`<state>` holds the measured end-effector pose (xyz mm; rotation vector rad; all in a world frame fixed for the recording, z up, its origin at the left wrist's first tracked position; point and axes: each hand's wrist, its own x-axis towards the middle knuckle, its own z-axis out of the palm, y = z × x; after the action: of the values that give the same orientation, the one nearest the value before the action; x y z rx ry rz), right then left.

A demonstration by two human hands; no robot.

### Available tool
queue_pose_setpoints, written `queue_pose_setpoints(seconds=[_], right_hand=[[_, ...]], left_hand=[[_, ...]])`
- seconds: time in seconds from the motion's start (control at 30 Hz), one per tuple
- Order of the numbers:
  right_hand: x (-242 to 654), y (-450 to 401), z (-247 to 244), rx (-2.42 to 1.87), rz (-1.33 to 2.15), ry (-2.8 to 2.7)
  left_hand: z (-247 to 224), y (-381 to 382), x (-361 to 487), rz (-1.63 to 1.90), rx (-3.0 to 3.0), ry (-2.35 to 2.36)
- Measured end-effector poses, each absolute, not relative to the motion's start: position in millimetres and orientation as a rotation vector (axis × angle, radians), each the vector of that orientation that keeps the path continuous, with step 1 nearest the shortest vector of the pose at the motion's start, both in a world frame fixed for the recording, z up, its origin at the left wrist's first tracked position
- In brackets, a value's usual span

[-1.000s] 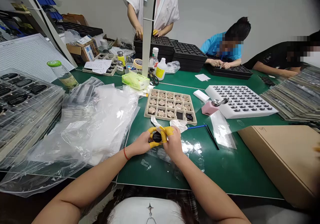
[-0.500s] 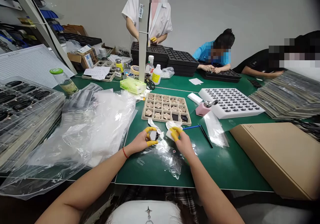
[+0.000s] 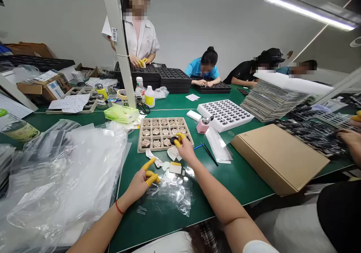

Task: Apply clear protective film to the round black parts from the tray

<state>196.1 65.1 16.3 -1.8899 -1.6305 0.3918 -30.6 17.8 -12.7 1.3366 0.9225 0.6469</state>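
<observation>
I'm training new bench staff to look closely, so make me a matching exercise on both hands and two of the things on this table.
1. Left hand
2. Right hand
3. Bottle beside the white foam tray
4. Soft pack near the white post

A. Light green
B. At the beige tray, with a dark round piece
C. Pink
D. Holding nothing, fingers apart

Pairs: 1-D, 2-B, 3-C, 4-A

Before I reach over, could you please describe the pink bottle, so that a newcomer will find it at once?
On the green table, find the white foam tray with rows of small dark parts. The pink bottle stands beside its left corner, right of the beige tray. Unlike the white bottles farther back, it has a shiny metal top.
</observation>
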Motion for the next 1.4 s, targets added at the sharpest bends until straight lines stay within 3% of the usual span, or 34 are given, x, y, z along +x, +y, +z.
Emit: queue_pose_setpoints(seconds=[0.33,0.77,1.07,1.27,1.4], right_hand=[[209,107,1,-1.972,0.177,-1.859],[178,90,16,-1.885,0.313,-1.876],[145,17,28,-1.101,0.723,-2.222],[155,20,21,-1.211,0.943,-2.133],[150,13,22,-1.330,0.819,-2.086]], left_hand=[[1,25,-40,0.736,1.108,0.963],[4,22,-36,0.714,0.876,0.979],[0,16,-32,0.646,0.972,0.754],[3,10,-25,0.660,1.069,0.841],[-4,4,-19,0.677,1.124,0.870]])
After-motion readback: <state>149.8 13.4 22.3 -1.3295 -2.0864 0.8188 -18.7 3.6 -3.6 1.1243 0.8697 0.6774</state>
